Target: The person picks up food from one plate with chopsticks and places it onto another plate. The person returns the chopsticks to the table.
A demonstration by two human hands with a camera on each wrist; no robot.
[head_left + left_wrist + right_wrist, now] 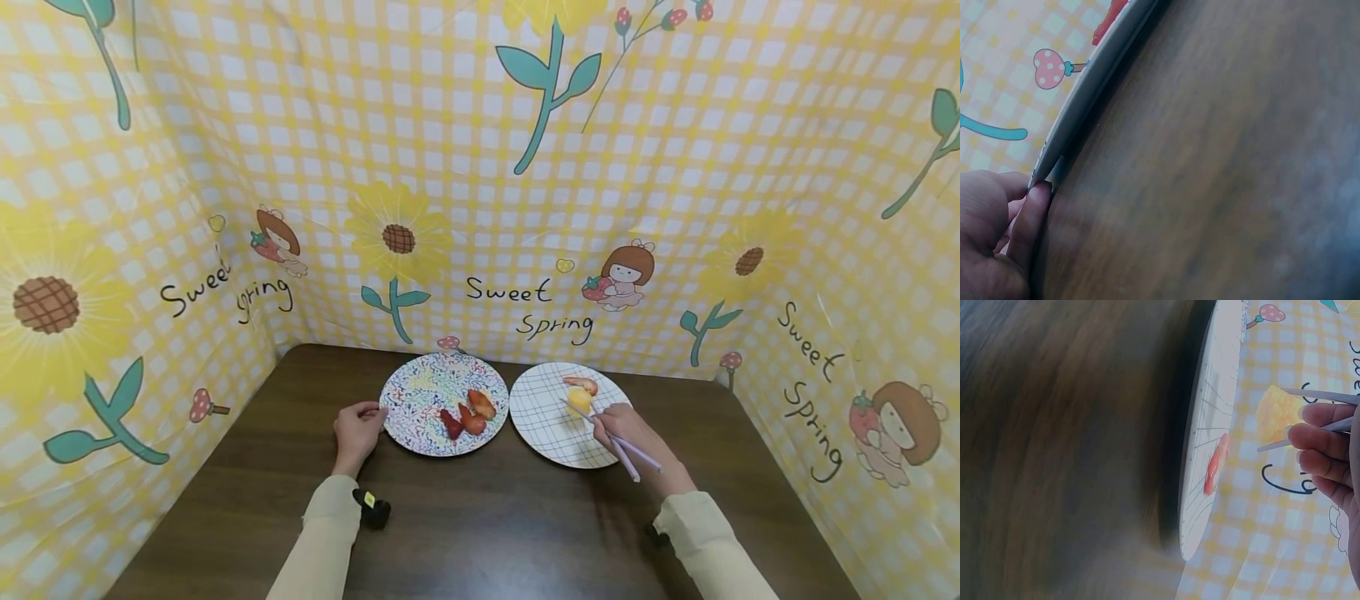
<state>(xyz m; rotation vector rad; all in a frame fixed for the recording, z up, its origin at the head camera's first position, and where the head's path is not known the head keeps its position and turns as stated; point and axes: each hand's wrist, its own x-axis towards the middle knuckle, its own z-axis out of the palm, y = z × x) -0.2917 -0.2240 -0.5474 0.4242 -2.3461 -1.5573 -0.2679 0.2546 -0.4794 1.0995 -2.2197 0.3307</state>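
Note:
The left hand [358, 433] pinches the left rim of a round plate with a colourful squiggle pattern [420, 408]; the left wrist view shows thumb and finger [991, 231] on its edge. Fingers of the right hand [633, 437] are curled round a pair of pale purple chopsticks [626, 454]. Between the chopstick tips is a yellow piece of food [579, 402], which the right wrist view shows raised above the grid-lined white plate [1207, 425]. A reddish piece [581, 384] lies on that white plate, seen also as a reddish piece [1216, 464] in the right wrist view.
Several red and orange-red pieces [472, 414] lie on the right part of the squiggle plate. Both plates stand side by side near the back edge of the dark brown table [465, 533]. A yellow checked cloth [465, 183] with flowers and figures hangs behind and at both sides.

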